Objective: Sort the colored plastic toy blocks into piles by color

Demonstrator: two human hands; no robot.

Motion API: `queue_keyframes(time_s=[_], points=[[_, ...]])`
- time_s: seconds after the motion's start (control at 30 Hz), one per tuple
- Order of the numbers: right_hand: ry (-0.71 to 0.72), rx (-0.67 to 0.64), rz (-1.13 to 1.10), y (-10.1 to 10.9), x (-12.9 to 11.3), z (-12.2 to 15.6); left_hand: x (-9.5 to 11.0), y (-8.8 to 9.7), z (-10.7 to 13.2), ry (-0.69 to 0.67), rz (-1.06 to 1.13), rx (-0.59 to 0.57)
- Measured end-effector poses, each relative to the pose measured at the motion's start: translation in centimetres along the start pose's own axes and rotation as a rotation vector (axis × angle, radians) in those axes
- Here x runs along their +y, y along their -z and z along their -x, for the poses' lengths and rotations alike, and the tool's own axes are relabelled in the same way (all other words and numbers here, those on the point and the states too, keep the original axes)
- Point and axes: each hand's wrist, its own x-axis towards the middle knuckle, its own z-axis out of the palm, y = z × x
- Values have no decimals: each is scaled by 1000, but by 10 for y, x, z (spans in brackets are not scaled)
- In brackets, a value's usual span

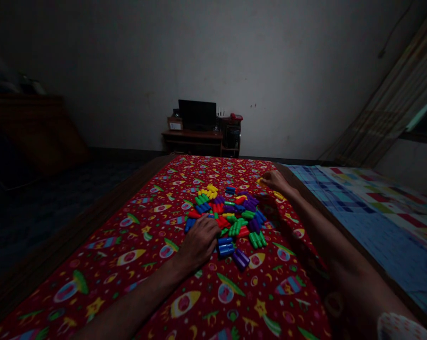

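Observation:
A pile of small plastic toy building blocks in red, blue, green, purple and yellow (236,226) lies on a red patterned cloth (185,302). My left hand (199,238) is at the near left side of the pile, fingers curled down among red and blue pieces. Its fingertips are hidden, so what it grips cannot be made out. Beyond the pile to the right, my right hand (277,183) pinches a small yellow block (260,181) just at the cloth. Another yellow block (278,195) lies under the right wrist. Yellow blocks (208,191) form a cluster at the pile's far left.
Past the cloth's far end, a monitor (197,114) and a red telephone (236,116) stand on a low desk (192,136). Checked bedding (344,212) spreads to the right. A wooden cabinet (32,132) is at the left.

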Motion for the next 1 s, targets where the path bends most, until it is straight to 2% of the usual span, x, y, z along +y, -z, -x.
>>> queue_keyframes(time_s=[0.13,0.23,0.33,0.4,0.5,0.53,0.63,0.73,0.83,0.93,1.0], points=[[-223,76,109,2,50,14,-2,-2,0,-9,-3,9],[-295,59,153,3,62,21,-2,-3,0,-17,4,19],[-264,93,179,4,46,25,-2,-3,0,-20,1,27],[-102,76,148,2,21,26,-2,-3,1,-17,-2,25],[252,-119,49,-10,-24,26,-3,-3,1,-14,0,12],[320,-194,45,-15,-38,24,-3,-3,2,-14,1,9],[357,-348,132,-31,-66,17,-4,-4,2,-15,4,9],[362,-400,181,-38,-73,10,-4,-4,2,-16,3,1],[387,-401,161,-36,-70,11,-3,-4,1,-12,5,3],[376,-319,81,-32,-60,16,-3,-3,1,-14,13,12],[307,-193,16,-28,-48,21,-4,-3,0,-19,16,16]])
